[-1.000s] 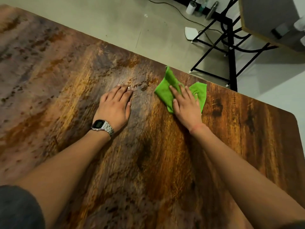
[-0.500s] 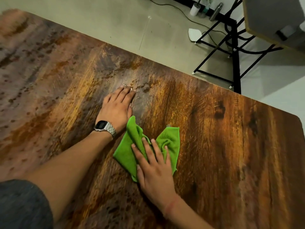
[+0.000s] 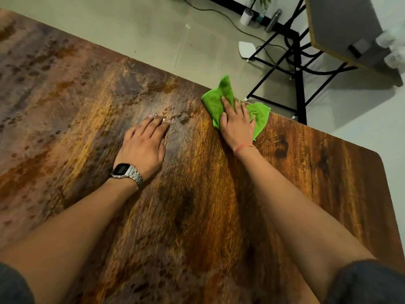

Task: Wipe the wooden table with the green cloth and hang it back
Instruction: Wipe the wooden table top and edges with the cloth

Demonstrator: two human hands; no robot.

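Green cloth (image 3: 213, 102) sits upper centre of frame, bunched at the far edge of the tabletop (image 3: 306, 172), one corner poking past the edge over the floor (image 3: 142, 34). Right hand (image 3: 237, 126) lies flat on it, fingers (image 3: 225, 104) straight and spread, pressing rather than gripping. Left hand (image 3: 142, 148) is flat on bare wood, centre frame, fingers together, holding nothing, next to a few wet spots (image 3: 173, 119).

Cloth looks soft, light, limp: likely slides under palm pressure and folds if pushed by one corner. For hanging, pinch a corner or gather the bunch.

Room: wide bare wood left and bottom of frame. Right edge and rounded corner near. Push further out and it probably drops off.
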